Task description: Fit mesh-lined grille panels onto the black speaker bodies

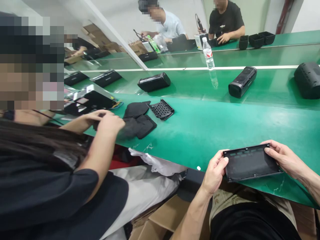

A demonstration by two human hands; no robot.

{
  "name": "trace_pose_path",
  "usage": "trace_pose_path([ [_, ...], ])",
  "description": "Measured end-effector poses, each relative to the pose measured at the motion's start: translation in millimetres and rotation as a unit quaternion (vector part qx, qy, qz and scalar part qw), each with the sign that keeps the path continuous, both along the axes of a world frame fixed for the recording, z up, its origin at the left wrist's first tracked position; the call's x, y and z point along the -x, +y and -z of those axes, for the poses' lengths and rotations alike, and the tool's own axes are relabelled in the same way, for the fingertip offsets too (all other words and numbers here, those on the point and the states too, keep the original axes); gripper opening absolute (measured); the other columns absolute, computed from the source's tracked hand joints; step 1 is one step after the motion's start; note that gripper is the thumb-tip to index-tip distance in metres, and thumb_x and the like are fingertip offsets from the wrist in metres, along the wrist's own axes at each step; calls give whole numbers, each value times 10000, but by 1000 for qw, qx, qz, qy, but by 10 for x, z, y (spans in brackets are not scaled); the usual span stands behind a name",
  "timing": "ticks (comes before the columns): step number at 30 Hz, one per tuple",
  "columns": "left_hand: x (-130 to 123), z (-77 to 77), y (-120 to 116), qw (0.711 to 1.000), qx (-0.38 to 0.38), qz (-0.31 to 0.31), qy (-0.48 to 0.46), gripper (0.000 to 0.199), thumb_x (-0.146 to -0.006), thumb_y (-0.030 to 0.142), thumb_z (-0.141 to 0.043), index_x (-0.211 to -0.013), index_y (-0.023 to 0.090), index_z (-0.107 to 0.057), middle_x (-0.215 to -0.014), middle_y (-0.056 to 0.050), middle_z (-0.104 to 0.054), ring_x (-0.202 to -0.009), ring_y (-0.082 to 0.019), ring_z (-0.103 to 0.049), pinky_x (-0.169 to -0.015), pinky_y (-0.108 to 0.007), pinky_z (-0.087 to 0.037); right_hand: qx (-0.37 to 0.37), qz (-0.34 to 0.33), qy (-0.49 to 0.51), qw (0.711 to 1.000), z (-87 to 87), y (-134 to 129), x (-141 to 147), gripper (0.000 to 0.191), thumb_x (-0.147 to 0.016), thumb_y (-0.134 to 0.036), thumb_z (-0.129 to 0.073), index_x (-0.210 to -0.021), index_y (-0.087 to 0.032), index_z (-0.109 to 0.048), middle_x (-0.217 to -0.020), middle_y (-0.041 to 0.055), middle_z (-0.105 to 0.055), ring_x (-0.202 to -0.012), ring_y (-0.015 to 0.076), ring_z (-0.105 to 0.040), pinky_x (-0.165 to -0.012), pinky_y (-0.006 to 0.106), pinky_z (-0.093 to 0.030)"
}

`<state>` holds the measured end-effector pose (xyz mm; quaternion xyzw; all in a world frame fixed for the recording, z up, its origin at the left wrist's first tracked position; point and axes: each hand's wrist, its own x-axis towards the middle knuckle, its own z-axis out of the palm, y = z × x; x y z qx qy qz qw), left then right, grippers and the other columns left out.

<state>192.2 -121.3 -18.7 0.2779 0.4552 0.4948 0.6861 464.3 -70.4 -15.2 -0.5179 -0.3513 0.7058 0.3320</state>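
Note:
Between my two hands I hold a black rectangular plastic panel (251, 164), tilted toward me above the front edge of the green table (200, 133). It has small tabs along its rim and a row of slots near the top edge. My left hand (215, 170) grips its left end, thumb on the inner face and fingers behind. My right hand (281, 156) pinches the upper right corner in the same way. The fingers behind the panel are partly hidden. A small white bit (198, 168) lies on the table edge just left of my left hand.
At my left a co-worker (105, 130) handles something dark beside black fabric pieces (140, 120) and a black perforated grille (162, 110). Across the belt stand black speakers (242, 81) and a water bottle (208, 53). Two people sit opposite. Cardboard boxes (170, 213) are below.

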Motion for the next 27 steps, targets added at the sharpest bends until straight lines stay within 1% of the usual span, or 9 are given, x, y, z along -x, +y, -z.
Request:
trace_pose_path([
  [3, -28, 30, 6, 1000, -2, -6, 4, 510, -832, 543, -843, -1152, 158, -741, -897, -42, -739, -734, -150, -634, -684, -253, -522, 3, -3, -2, 1000, 30, 4, -20, 671, -681, -676, -950, -1103, -218, -703, -850, -7, -747, -714, 150, -642, -633, 246, -513],
  [7, -35, 48, 4, 1000, -9, -8, 25, 510, -844, 563, -827, -1139, 156, -744, -918, -50, -747, -748, -159, -649, -679, -253, -528, 5, 0, -5, 1000, 14, 10, -12, 679, -665, -682, -955, -1092, -217, -703, -836, -3, -742, -701, 152, -637, -611, 241, -499],
  [11, -20, 59, -3, 1000, -10, -5, 23, 515, -847, 558, -827, -1153, 154, -740, -874, -35, -734, -734, -151, -638, -704, -258, -536, 3, -3, -11, 1000, -17, 8, 6, 668, -666, -669, -957, -1092, -217, -708, -854, 1, -736, -712, 156, -634, -619, 247, -501],
  [15, -4, 68, 2, 1000, -9, -8, 18, 506, -840, 536, -841, -1155, 152, -743, -770, 4, -680, -672, -125, -597, -676, -239, -506, 4, -1, -15, 1000, -45, 2, 14, 646, -694, -643, -945, -1128, -226, -711, -896, 6, -728, -742, 164, -638, -631, 251, -502],
  [20, 5, 75, 10, 1000, 0, -5, 2, 501, -827, 526, -850, -1143, 153, -741, -822, -24, -724, -709, -149, -639, -694, -260, -522, 5, 13, -17, 1000, -61, 11, 13, 657, -657, -602, -976, -1136, -232, -720, -863, -3, -703, -705, 144, -601, -578, 222, -451],
  [23, 4, 88, 11, 1000, 5, -7, 0, 483, -822, 510, -857, -1130, 157, -740, -839, -25, -736, -700, -142, -641, -685, -251, -517, 3, 14, -9, 1000, -46, 13, 15, 649, -667, -604, -974, -1135, -229, -725, -878, 1, -711, -716, 145, -612, -596, 223, -467],
  [27, 4, 83, 17, 1000, 7, -10, -5, 471, -816, 498, -864, -1116, 157, -741, -835, -20, -735, -694, -136, -636, -684, -245, -519, 1, 12, -11, 1000, -17, 18, 20, 619, -677, -622, -964, -1084, -223, -722, -859, 2, -716, -728, 155, -636, -611, 228, -485],
])
